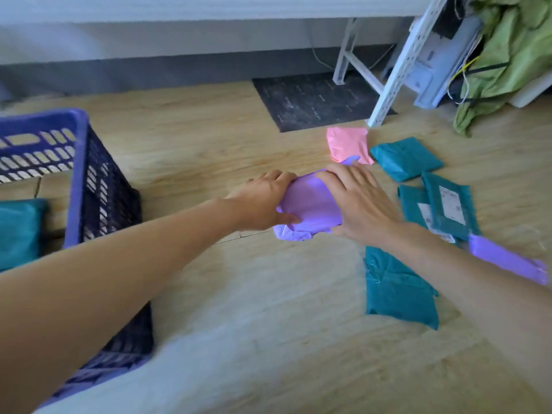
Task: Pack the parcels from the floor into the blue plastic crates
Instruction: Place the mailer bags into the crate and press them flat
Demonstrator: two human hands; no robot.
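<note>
As arms extend, left hand (263, 201) gripping purple parcel (310, 204), right hand (363, 204) flat atop

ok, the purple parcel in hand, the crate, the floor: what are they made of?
Purple parcel: likely thin plastic mailer film, soft sheen, wrinkled and puckered at its edges. Crate: rigid moulded plastic, blue, slotted lattice walls. Floor: light wood-grain planks with visible seams; laminate, vinyl or real wood, cannot tell.
</note>
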